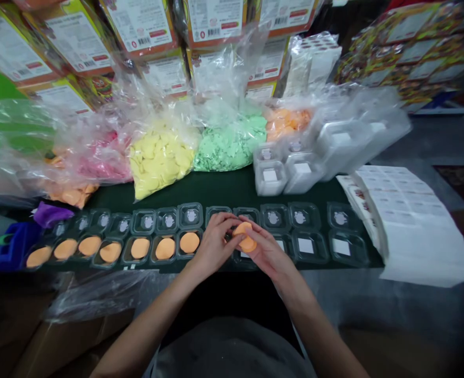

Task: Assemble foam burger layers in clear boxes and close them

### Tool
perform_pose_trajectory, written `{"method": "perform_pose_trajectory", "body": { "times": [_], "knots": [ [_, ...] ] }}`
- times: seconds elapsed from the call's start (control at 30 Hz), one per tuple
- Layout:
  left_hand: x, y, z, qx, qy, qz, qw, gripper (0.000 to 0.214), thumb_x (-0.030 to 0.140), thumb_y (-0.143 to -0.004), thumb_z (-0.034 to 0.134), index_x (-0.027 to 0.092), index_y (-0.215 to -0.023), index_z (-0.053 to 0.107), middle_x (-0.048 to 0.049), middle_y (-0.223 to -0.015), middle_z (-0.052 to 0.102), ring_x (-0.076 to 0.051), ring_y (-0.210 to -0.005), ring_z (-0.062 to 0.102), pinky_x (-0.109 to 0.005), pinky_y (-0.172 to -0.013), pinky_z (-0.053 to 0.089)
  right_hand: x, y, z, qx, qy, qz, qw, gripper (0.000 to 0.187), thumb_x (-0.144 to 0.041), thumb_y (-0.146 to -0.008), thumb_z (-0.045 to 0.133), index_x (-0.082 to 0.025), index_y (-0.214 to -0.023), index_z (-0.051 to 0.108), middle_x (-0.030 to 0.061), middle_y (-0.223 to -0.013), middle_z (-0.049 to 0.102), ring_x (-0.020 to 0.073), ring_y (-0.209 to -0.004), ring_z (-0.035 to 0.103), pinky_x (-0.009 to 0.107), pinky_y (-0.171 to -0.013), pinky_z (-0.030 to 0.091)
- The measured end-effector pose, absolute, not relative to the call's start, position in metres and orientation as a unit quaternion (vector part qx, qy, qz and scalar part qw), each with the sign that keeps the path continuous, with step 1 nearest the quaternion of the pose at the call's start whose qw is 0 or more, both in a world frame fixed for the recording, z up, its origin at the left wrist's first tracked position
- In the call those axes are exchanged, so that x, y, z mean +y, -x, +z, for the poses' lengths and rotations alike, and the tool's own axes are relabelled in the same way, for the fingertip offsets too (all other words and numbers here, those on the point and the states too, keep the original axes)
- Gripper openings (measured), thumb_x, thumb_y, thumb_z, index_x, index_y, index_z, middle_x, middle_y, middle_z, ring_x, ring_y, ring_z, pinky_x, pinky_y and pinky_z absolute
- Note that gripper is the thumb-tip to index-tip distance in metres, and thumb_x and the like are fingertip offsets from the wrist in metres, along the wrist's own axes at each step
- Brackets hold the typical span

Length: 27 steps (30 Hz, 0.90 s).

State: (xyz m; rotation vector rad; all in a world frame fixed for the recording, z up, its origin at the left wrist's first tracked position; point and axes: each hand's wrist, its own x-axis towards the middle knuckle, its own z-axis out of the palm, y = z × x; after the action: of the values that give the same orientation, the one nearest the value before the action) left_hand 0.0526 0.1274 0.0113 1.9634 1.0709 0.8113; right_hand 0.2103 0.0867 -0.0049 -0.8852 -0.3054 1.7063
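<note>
Above the row of small clear plastic boxes, my left hand and my right hand come together around a round orange disc, possibly a small stack. The fingers of both hands are closed on its edges. To the left, several open boxes hold similar orange discs, such as the nearest disc. On the right, an open box has only a white card in its base. Each lid, like the clear lid, is folded back with a round sticker. My hands hide the boxes beneath them.
Behind the boxes lie plastic bags of yellow pieces, green pieces and pink pieces. Nested clear containers stand at back right, near sticker sheets. Packed cartons rise behind. A blue object sits far left.
</note>
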Motion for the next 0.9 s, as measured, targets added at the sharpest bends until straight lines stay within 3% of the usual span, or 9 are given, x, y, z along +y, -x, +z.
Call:
{"method": "perform_pose_trajectory", "body": {
  "times": [0.1, 0.27, 0.4, 0.53, 0.63, 0.8, 0.9],
  "knots": [
    [0.135, -0.070, 0.009, 0.417, -0.735, 0.353, 0.403, 0.012, 0.026, -0.094, 0.062, 0.021, -0.101, 0.070, -0.0068, -0.112, 0.070, -0.022, -0.109, 0.062, -0.034, -0.096, 0.048, 0.087, -0.217, -0.003, -0.149, 0.367, 0.724, 0.565, 0.035, -0.027, -0.075, 0.085, -0.027, -0.109, 0.076, 0.0033, -0.117, 0.075, 0.0246, -0.113, 0.068, 0.040, -0.098, 0.056],
    [0.134, -0.074, 0.008, 0.455, -0.618, 0.415, 0.489, 0.016, 0.033, -0.095, 0.060, 0.019, -0.102, 0.063, -0.0039, -0.096, 0.071, -0.016, -0.086, 0.064, -0.026, -0.079, 0.050, 0.078, -0.242, -0.008, -0.138, 0.400, 0.691, 0.586, 0.036, -0.027, -0.074, 0.086, -0.020, -0.108, 0.077, 0.0088, -0.117, 0.076, 0.0270, -0.115, 0.067, 0.048, -0.104, 0.053],
    [0.125, -0.067, 0.005, 0.444, -0.670, 0.316, 0.503, 0.018, 0.031, -0.095, 0.059, 0.019, -0.106, 0.066, -0.0035, -0.096, 0.071, -0.016, -0.083, 0.063, -0.025, -0.075, 0.048, 0.068, -0.263, -0.010, -0.116, 0.413, 0.654, 0.623, 0.041, -0.024, -0.073, 0.085, -0.024, -0.113, 0.075, 0.0063, -0.110, 0.078, 0.0273, -0.118, 0.067, 0.049, -0.108, 0.049],
    [0.110, -0.072, 0.000, 0.414, -0.765, 0.185, 0.457, 0.029, 0.022, -0.097, 0.051, 0.024, -0.122, 0.064, -0.0045, -0.108, 0.072, -0.020, -0.093, 0.065, -0.035, -0.092, 0.048, 0.062, -0.273, -0.006, -0.124, 0.417, 0.638, 0.635, 0.044, -0.023, -0.074, 0.083, -0.025, -0.116, 0.073, 0.0065, -0.116, 0.077, 0.0265, -0.122, 0.066, 0.044, -0.112, 0.044],
    [0.101, -0.080, -0.001, 0.402, -0.802, 0.153, 0.415, 0.032, 0.018, -0.097, 0.046, 0.026, -0.121, 0.065, -0.0054, -0.111, 0.071, -0.024, -0.104, 0.061, -0.045, -0.105, 0.041, 0.057, -0.276, -0.004, -0.125, 0.411, 0.636, 0.641, 0.041, -0.023, -0.074, 0.083, -0.024, -0.114, 0.074, 0.0059, -0.112, 0.079, 0.0250, -0.120, 0.067, 0.040, -0.114, 0.042],
    [0.106, -0.083, 0.006, 0.393, -0.693, 0.250, 0.551, 0.022, 0.031, -0.100, 0.049, 0.019, -0.113, 0.062, -0.0063, -0.104, 0.069, -0.019, -0.092, 0.062, -0.030, -0.087, 0.049, 0.052, -0.270, -0.005, -0.125, 0.419, 0.658, 0.613, 0.040, -0.028, -0.075, 0.084, -0.022, -0.113, 0.074, 0.0060, -0.103, 0.080, 0.0220, -0.103, 0.073, 0.035, -0.103, 0.049],
    [0.114, -0.084, 0.009, 0.404, -0.651, 0.294, 0.572, 0.024, 0.037, -0.098, 0.054, 0.018, -0.111, 0.062, -0.0062, -0.102, 0.068, -0.018, -0.090, 0.062, -0.026, -0.082, 0.049, 0.058, -0.257, -0.008, -0.145, 0.417, 0.684, 0.581, 0.041, -0.028, -0.070, 0.089, -0.022, -0.108, 0.076, 0.0061, -0.105, 0.079, 0.0215, -0.098, 0.073, 0.034, -0.094, 0.052]
  ]
}}
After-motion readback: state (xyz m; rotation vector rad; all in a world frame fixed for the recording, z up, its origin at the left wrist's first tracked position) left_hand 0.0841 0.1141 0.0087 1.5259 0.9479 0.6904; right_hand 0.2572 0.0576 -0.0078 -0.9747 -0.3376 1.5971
